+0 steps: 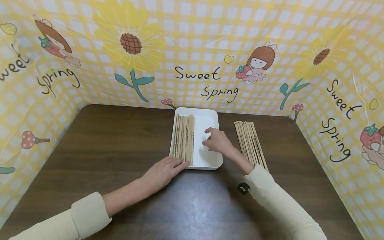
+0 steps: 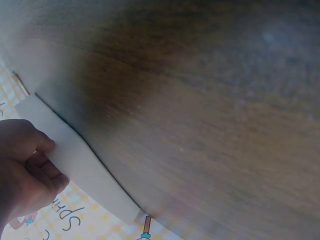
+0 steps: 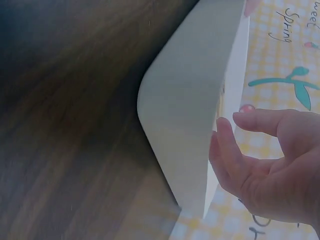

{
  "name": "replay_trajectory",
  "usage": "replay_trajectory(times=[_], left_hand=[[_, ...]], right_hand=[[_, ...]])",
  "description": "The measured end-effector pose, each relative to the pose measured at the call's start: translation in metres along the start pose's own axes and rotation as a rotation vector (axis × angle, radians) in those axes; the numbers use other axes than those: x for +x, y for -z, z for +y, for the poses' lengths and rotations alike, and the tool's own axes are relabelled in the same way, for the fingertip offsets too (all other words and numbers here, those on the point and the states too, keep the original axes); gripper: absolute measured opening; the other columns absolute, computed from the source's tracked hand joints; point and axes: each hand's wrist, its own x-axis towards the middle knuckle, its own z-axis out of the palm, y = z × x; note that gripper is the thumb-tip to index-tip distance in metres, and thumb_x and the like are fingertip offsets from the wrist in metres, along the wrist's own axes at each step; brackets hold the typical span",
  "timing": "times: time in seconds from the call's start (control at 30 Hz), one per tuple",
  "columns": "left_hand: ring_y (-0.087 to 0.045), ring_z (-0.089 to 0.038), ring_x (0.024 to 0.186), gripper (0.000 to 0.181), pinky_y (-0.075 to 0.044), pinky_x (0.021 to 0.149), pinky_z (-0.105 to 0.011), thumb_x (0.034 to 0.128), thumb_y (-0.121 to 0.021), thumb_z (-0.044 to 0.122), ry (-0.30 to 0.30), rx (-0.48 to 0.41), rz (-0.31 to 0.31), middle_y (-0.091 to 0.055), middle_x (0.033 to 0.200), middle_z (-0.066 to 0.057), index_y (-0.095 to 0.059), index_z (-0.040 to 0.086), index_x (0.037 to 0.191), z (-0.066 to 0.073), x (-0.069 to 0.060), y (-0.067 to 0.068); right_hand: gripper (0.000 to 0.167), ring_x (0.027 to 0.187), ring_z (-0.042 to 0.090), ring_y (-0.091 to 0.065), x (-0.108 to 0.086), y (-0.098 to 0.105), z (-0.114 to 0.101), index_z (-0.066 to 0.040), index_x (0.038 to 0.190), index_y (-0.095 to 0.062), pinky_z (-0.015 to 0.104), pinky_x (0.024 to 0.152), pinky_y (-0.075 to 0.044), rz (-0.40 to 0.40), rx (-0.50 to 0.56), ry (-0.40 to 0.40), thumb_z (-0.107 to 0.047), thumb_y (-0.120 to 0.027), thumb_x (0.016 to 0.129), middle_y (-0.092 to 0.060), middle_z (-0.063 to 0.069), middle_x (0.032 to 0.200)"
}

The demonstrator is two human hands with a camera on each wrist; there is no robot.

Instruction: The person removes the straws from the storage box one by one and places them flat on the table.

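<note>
A white rectangular tray (image 1: 207, 118) stands on the table, with a row of thin wooden chopsticks (image 1: 184, 136) bearing dark print along its left side. My left hand (image 1: 163, 171) rests at the tray's near left corner, its fingertips over the rim at the lower ends of the chopsticks. In the left wrist view that hand (image 2: 25, 170) lies against the tray wall (image 2: 75, 155). Over the right half of the tray hovers my right hand (image 1: 218, 141), holding nothing. The right wrist view shows its thumb and fingers (image 3: 227, 145) loosely bent and apart beside the rim.
A second bundle of printed chopsticks (image 1: 249, 143) lies on the dark wooden table (image 1: 129, 136) to the right of the tray, partly behind the right forearm. A yellow checked cloth (image 1: 192, 40) surrounds the table at the back and both sides.
</note>
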Motion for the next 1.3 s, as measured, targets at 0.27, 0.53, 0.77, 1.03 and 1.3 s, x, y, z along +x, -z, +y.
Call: replay_trajectory(times=[0.27,0.53,0.77,1.03,1.3], left_hand=[[-0.063,-0.033,0.108,0.051,-0.048,0.1,-0.045,0.0865,-0.07,-0.006,-0.011,0.001,0.025,-0.065,0.123,-0.017,-0.06,0.004,0.135,-0.001,0.0,-0.001],[-0.062,-0.032,0.108,0.051,-0.048,0.1,-0.045,0.0855,-0.07,-0.006,-0.014,0.009,0.035,-0.065,0.123,-0.017,-0.06,0.005,0.134,-0.001,0.0,-0.003],[-0.062,-0.032,0.107,0.051,-0.048,0.1,-0.045,0.0853,-0.069,-0.006,-0.017,0.003,0.056,-0.065,0.122,-0.017,-0.06,0.005,0.134,-0.001,-0.001,-0.004],[-0.063,-0.032,0.104,0.05,-0.049,0.098,-0.045,0.0849,-0.069,-0.006,-0.022,0.014,0.057,-0.065,0.121,-0.016,-0.061,0.004,0.133,-0.001,0.0,-0.004],[-0.063,-0.031,0.105,0.051,-0.049,0.097,-0.045,0.0855,-0.07,-0.007,-0.019,-0.004,0.048,-0.065,0.12,-0.016,-0.06,0.005,0.135,-0.001,0.001,-0.003]], right_hand=[[0.053,0.06,0.014,-0.067,0.012,-0.018,-0.01,0.004,0.137,-0.051,0.029,0.059,-0.052,-0.022,-0.044,0.006,-0.015,-0.069,0.092,-0.072,0.014,0.093],[0.048,0.061,0.016,-0.065,0.022,-0.035,-0.012,0.007,0.132,-0.054,0.026,0.052,-0.05,-0.016,-0.064,-0.005,-0.015,-0.068,0.092,-0.068,0.009,0.079],[0.046,0.067,0.018,-0.058,0.025,-0.04,-0.015,0.008,0.126,-0.057,0.026,0.054,-0.047,0.017,-0.159,-0.001,-0.014,-0.07,0.088,-0.066,0.012,0.088],[0.025,0.063,0.018,-0.055,0.025,-0.041,-0.015,0.003,0.107,-0.061,0.026,0.049,-0.044,0.014,-0.177,-0.007,-0.005,-0.067,0.084,-0.064,0.011,0.084],[0.012,0.052,0.016,-0.054,0.024,-0.04,-0.013,-0.003,0.093,-0.055,0.025,0.044,-0.043,-0.013,-0.159,-0.028,-0.002,-0.064,0.085,-0.059,0.007,0.067]])
